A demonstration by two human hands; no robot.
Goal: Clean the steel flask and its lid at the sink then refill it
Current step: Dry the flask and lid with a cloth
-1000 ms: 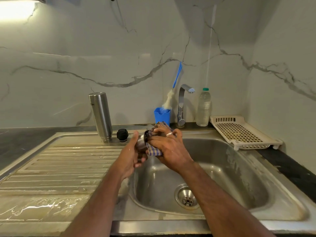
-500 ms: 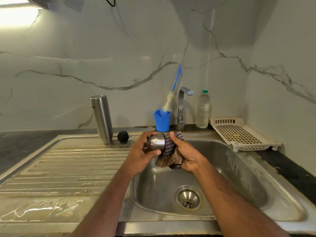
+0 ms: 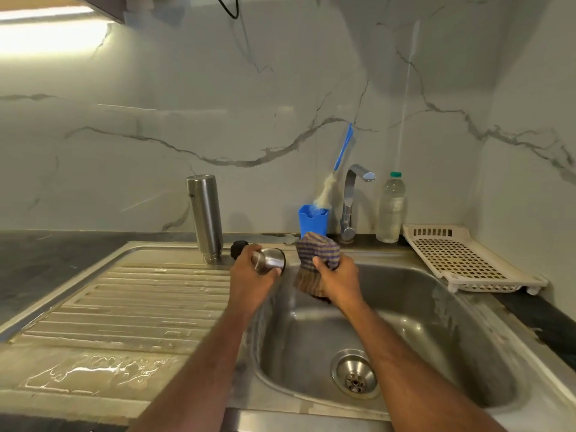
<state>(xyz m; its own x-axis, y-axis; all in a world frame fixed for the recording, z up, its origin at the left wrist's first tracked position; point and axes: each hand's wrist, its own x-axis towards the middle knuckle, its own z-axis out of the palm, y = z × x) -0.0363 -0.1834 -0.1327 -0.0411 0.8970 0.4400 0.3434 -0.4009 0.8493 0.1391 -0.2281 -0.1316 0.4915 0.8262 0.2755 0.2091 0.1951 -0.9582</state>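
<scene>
Currently: lid-wiping step — left hand (image 3: 249, 277) grips steel lid (image 3: 270, 260), right hand (image 3: 338, 280) clutches striped cloth (image 3: 314, 260); next — likely set lid near flask (image 3: 205, 218)

blue cup (image 3: 313, 220) with brush (image 3: 341, 154) | water bottle (image 3: 391, 207) | white rack (image 3: 464, 257) right

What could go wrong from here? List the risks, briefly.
1. The left hand grips the steel cap at the sink basin edge; the draining board looks wet, so a slippery cap could drop into the basin.
2. The flask stands upside down on the draining board just behind that hand; a nudge could topple it.
3. The cloth, held by the right hand, hangs over the basin and may pick up dirty water.
</scene>
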